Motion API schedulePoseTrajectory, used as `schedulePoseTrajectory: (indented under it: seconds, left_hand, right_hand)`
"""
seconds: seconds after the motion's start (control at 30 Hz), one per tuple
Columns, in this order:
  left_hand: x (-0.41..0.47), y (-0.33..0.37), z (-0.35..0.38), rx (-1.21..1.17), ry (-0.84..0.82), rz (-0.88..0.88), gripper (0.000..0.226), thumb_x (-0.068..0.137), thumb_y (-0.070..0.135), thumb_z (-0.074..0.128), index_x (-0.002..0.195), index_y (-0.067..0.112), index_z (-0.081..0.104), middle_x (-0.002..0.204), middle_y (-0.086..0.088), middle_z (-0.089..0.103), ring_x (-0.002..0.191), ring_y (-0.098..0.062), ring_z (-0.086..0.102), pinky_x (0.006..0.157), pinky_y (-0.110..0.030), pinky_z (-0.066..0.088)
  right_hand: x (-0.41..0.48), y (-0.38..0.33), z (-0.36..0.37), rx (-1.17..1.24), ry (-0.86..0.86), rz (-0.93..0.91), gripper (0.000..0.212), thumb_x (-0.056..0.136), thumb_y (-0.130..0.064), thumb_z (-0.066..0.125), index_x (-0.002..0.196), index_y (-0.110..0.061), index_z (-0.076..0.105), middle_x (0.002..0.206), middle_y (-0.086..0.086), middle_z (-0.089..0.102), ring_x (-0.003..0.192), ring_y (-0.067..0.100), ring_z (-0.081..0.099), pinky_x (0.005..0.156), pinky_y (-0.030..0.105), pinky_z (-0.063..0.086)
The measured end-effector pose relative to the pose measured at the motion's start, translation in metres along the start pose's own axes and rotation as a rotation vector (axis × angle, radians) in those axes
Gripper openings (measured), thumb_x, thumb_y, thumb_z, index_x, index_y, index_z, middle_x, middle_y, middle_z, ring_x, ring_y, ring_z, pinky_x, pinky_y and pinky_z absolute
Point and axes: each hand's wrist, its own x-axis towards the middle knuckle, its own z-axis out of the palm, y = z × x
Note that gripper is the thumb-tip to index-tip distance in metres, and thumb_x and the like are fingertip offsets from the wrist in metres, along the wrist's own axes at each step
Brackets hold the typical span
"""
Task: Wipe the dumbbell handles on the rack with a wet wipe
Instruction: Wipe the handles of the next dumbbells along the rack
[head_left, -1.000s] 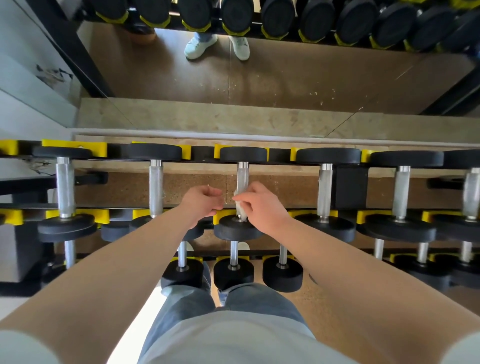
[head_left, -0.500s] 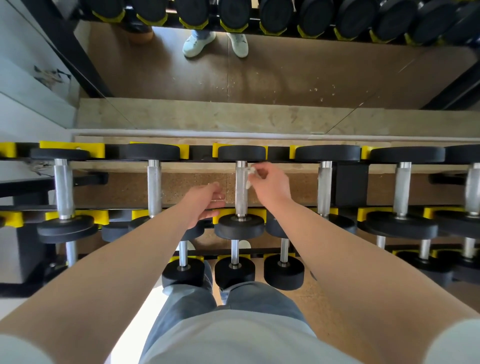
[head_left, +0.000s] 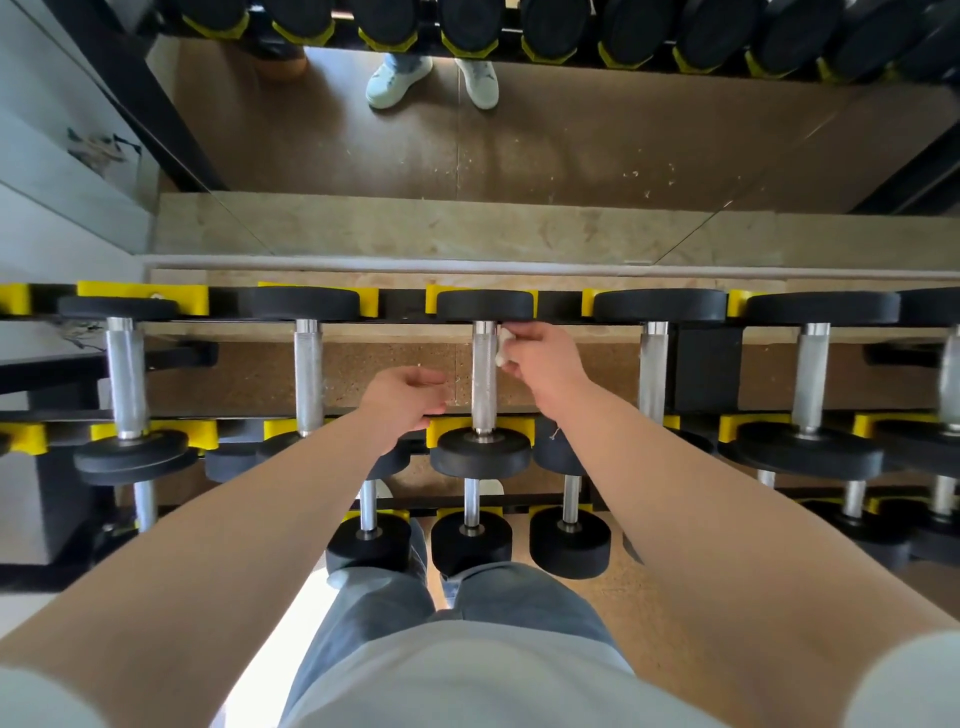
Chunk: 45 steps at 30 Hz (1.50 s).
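Nearest, below the person's grey-blue trousers (head_left: 374, 613), three small black round-headed dumbbells (head_left: 470, 540) sit side by side on the lower tier of the black metal rack with yellow cradles (head_left: 447, 430). On the upper tier, six bigger black dumbbells (head_left: 660, 306) with knurled steel handles lie in a row from left to right. The left hand (head_left: 405, 400) hovers just left of the third handle (head_left: 483, 387), its fingers loosely apart and holding nothing. The right hand (head_left: 543, 364) has its fingers clamped on a crumpled white wet wipe (head_left: 503, 347), pinching it against that handle's right side at its far end. Beyond, a wall mirror (head_left: 571, 145) reflects two pale shoes (head_left: 397, 80).
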Motion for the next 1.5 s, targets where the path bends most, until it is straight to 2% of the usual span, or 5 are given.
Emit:
schedulePoseTrajectory:
  seconds: [0.53, 0.73, 0.93, 1.23, 1.5]
  left_hand:
    - [0.001, 0.002, -0.001, 0.102, -0.118, -0.013, 0.038, 0.093, 0.005, 0.063, 0.124, 0.026, 0.066, 0.117, 0.0, 0.07, 0.102, -0.018, 0.07, 0.077, -0.03, 0.06]
    - [0.005, 0.001, -0.004, 0.077, -0.098, -0.025, 0.023, 0.096, 0.015, 0.068, 0.117, 0.023, 0.069, 0.108, -0.004, 0.072, 0.097, -0.015, 0.07, 0.075, -0.027, 0.056]
    - [0.008, 0.0, -0.001, 0.029, -0.111, -0.048, 0.018, 0.097, 0.017, 0.067, 0.113, 0.024, 0.07, 0.111, -0.001, 0.074, 0.098, -0.014, 0.072, 0.077, -0.029, 0.06]
    - [0.002, 0.011, 0.017, -0.006, -0.268, -0.07, 0.029, 0.104, 0.013, 0.05, 0.129, 0.022, 0.063, 0.114, -0.001, 0.076, 0.106, -0.015, 0.072, 0.087, -0.032, 0.059]
    - [0.001, 0.026, 0.032, -0.295, -0.242, -0.083, 0.02, 0.11, 0.017, 0.043, 0.108, 0.017, 0.064, 0.096, -0.007, 0.074, 0.088, -0.022, 0.072, 0.079, -0.035, 0.06]
  right_hand:
    - [0.011, 0.004, 0.0, 0.024, -0.046, 0.06, 0.037, 0.094, 0.009, 0.059, 0.117, -0.018, 0.069, 0.124, 0.01, 0.066, 0.114, 0.028, 0.065, 0.092, 0.039, 0.06]
    - [-0.012, 0.013, -0.013, -0.784, -0.441, 0.153, 0.038, 0.095, 0.001, 0.063, 0.131, -0.011, 0.064, 0.117, 0.01, 0.066, 0.104, 0.024, 0.067, 0.09, 0.036, 0.061]
    - [-0.002, -0.004, -0.007, 0.231, -0.162, 0.117, 0.031, 0.096, 0.013, 0.055, 0.116, -0.007, 0.068, 0.109, 0.009, 0.07, 0.103, 0.024, 0.067, 0.086, 0.032, 0.057]
    - [0.004, 0.017, -0.021, -0.537, -0.463, 0.216, 0.046, 0.092, 0.01, 0.06, 0.13, -0.014, 0.067, 0.119, 0.011, 0.067, 0.109, 0.027, 0.065, 0.084, 0.033, 0.061]
    - [0.015, 0.016, -0.004, 0.073, -0.222, 0.195, 0.029, 0.092, 0.017, 0.055, 0.103, -0.007, 0.068, 0.116, 0.021, 0.069, 0.109, 0.034, 0.069, 0.081, 0.034, 0.061]
